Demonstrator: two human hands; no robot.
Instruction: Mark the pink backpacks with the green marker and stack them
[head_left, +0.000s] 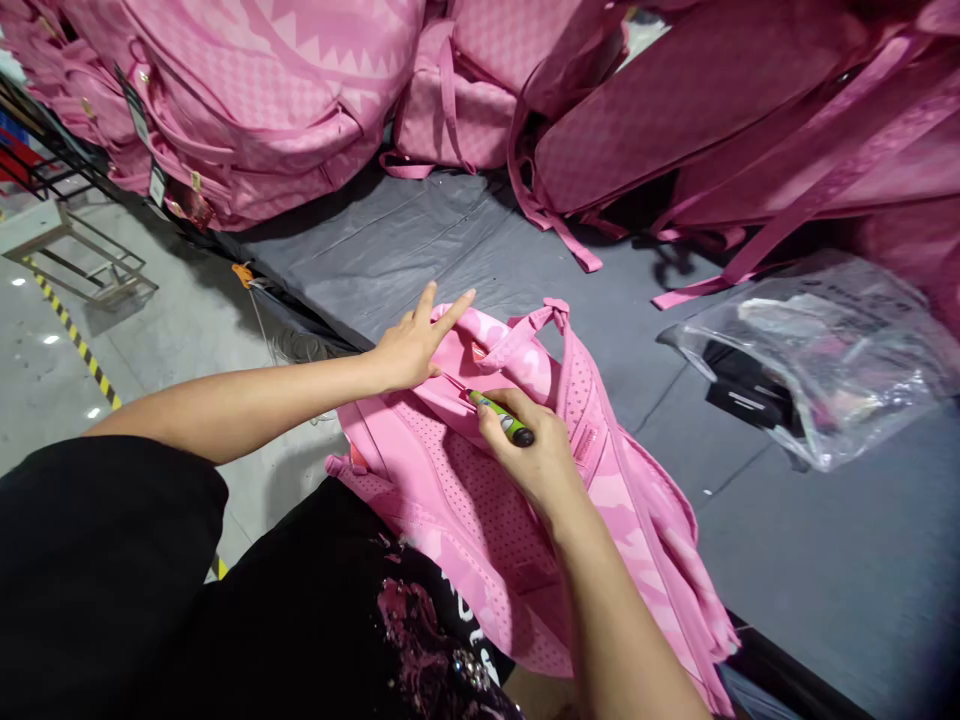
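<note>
A pink backpack (487, 520) with mesh padding and shoulder straps lies at the table's near edge, against my body. My left hand (416, 345) rests on its upper edge, fingers spread, holding nothing that I can see. My right hand (532, 445) is closed around the green handle of a screwdriver-like tool (499, 415) with a black end. Its thin shaft points left along the pink fabric, towards my left thumb. Whether the tip touches or enters the fabric I cannot tell. Beside the tool, the top carry loop (525, 335) arches up.
Several pink backpacks (285, 100) stand along the far side of the dark-covered table (622, 350), some with straps trailing. A clear plastic bag (847, 360) holding a black item lies at the right. On the floor at left are a stool (75, 250) and striped tape (71, 325).
</note>
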